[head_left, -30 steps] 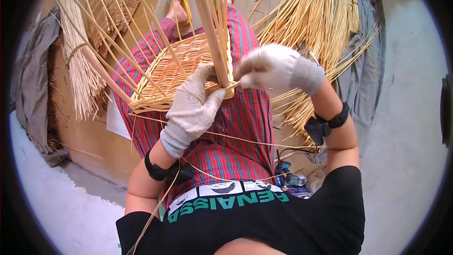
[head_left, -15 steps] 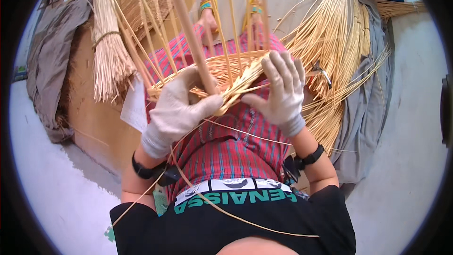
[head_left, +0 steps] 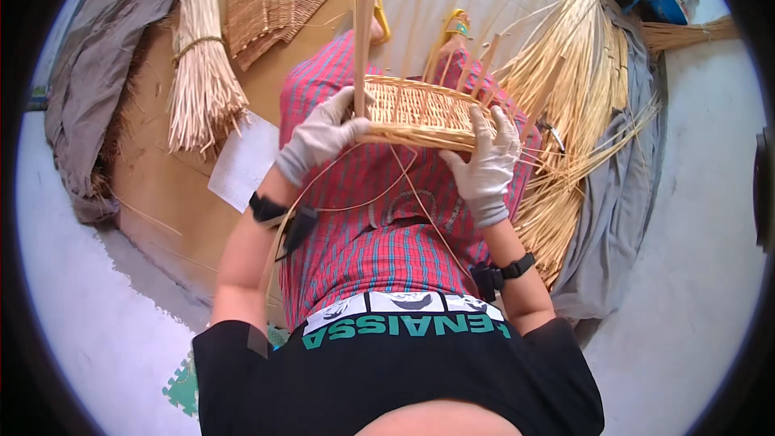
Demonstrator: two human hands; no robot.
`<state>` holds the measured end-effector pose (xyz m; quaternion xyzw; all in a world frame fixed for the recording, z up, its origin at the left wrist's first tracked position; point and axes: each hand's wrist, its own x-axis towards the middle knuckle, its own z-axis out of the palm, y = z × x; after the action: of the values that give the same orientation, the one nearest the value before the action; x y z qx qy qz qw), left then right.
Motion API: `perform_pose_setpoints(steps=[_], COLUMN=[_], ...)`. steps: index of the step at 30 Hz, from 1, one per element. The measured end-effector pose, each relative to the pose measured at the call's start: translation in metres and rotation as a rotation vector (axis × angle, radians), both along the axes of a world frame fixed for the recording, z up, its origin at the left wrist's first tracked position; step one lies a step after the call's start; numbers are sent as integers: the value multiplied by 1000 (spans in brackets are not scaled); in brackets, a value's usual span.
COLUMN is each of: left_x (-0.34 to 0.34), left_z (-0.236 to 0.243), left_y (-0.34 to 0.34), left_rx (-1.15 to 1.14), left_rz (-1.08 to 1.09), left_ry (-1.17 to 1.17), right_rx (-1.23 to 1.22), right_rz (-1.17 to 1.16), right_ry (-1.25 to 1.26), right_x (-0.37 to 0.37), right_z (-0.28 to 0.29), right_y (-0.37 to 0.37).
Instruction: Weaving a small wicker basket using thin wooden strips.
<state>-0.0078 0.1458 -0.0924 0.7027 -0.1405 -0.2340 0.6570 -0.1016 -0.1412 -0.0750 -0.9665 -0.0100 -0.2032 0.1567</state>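
Two hands in pale work gloves held one shallow woven basket between them, just above the person's lap. The left hand was closed round the basket's left end, by the foot of an upright wooden stake, with its thumb along the near rim. The right hand grasped the opposite end, its thumb at the near edge and its fingers laid over the corner. At least two more thick stakes rose at the right end, one leaning outward; the thinner rods behind were too blurred to count. A few loose strands looped below the basket over the red checked trousers. Two black bands, one per wrist, each carried a small dark device. Two yellow sandals were on the feet beyond. Three bundles of rods lay about: one tied bundle on the left, one large spread bundle on the right, and one smaller bundle at the far right. Also on the floor were one white sheet, two grey cloths and some overlapping woven panels, whose exact number could not be told
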Motion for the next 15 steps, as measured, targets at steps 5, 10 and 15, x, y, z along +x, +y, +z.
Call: perform_pose_setpoints(steps=[5, 10, 15], left_x=[9, 4, 7], left_z=[-19, -13, -20], left_y=[22, 17, 17], left_rx=[60, 5, -59], left_rz=[22, 81, 81], left_ry=[167, 182, 181], right_rx=[104, 202, 166], right_rz=[373, 272, 305], right_ry=[100, 173, 85], right_x=[8, 4, 21], right_z=[0, 3, -7], right_y=[36, 51, 51])
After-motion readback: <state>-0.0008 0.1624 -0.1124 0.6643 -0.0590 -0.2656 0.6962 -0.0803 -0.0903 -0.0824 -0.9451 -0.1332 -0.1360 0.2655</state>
